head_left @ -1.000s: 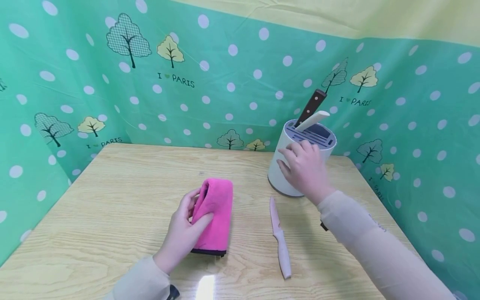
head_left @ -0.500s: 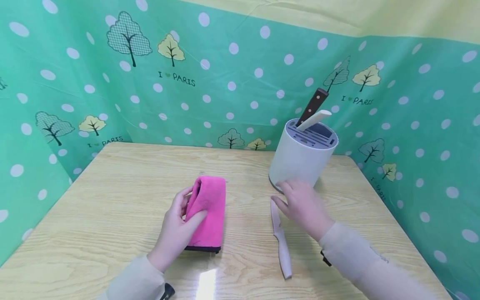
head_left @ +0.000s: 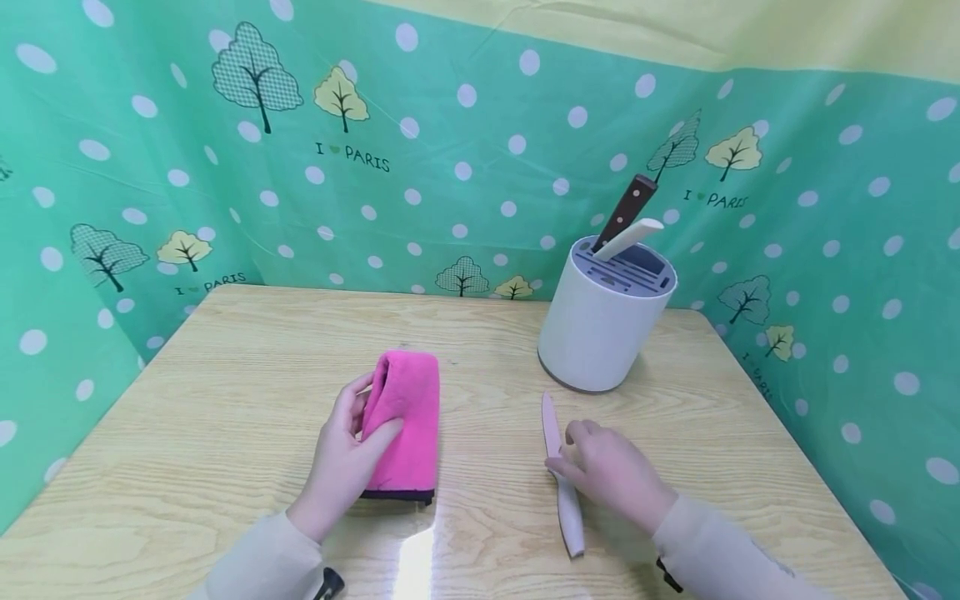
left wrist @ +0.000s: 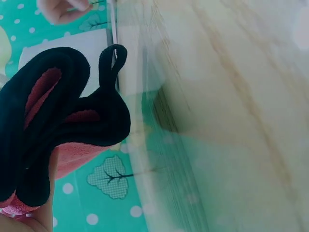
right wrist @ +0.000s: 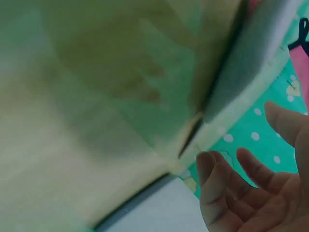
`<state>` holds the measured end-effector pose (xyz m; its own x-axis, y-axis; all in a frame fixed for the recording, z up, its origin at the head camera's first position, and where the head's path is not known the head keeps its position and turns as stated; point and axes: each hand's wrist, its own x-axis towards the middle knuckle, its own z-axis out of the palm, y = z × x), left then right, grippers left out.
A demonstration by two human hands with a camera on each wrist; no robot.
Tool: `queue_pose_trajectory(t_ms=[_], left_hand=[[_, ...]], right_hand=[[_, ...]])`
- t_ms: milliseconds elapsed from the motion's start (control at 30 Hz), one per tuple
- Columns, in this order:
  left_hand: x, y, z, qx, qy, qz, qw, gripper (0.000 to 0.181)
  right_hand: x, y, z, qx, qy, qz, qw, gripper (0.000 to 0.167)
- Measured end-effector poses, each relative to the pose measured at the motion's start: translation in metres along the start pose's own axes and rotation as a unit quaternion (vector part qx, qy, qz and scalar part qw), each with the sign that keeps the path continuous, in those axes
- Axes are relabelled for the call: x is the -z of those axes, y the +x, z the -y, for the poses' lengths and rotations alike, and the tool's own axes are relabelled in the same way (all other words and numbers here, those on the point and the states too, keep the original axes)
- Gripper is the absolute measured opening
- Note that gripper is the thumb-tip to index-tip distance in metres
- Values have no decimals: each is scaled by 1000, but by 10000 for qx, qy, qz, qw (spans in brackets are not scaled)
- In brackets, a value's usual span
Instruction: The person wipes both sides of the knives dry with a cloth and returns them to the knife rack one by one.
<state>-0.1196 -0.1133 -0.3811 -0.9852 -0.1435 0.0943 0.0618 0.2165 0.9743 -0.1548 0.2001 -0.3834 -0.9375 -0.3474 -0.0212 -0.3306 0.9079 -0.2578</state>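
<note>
Head view: the left hand (head_left: 339,458) grips the cloth (head_left: 408,421), likely soft and light; the right hand (head_left: 617,473), loosely parted, hovers at the knife (head_left: 551,429) on the table (head_left: 480,333), probably stiff, sharp, best held by its handle (head_left: 571,529).

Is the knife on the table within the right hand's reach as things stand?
Probably yes: the right hand looks free and hovers at the knife, nothing visible between them; the pink cloth in the left hand is well aside.

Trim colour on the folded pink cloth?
The trim is near-black; best seen in the left wrist view.
</note>
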Motion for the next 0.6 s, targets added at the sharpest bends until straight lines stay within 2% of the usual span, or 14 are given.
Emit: queue_pose_trajectory(t_ms=[167, 333, 467, 600], left_hand=[[1, 1, 3, 155, 4, -12, 9999, 62], [1, 2, 3, 194, 22, 0, 9998, 63], [1, 2, 2, 152, 52, 7, 9999, 62], [0, 2, 2, 105, 72, 22, 9999, 63]], right_hand=[[-11, -8, -6, -362, 523, 456, 9969, 36], [-19, -12, -10, -501, 679, 651, 9943, 44], [-20, -11, -11, -623, 798, 838, 9913, 41], [-20, -8, -12, -913, 1084, 993, 9849, 35]])
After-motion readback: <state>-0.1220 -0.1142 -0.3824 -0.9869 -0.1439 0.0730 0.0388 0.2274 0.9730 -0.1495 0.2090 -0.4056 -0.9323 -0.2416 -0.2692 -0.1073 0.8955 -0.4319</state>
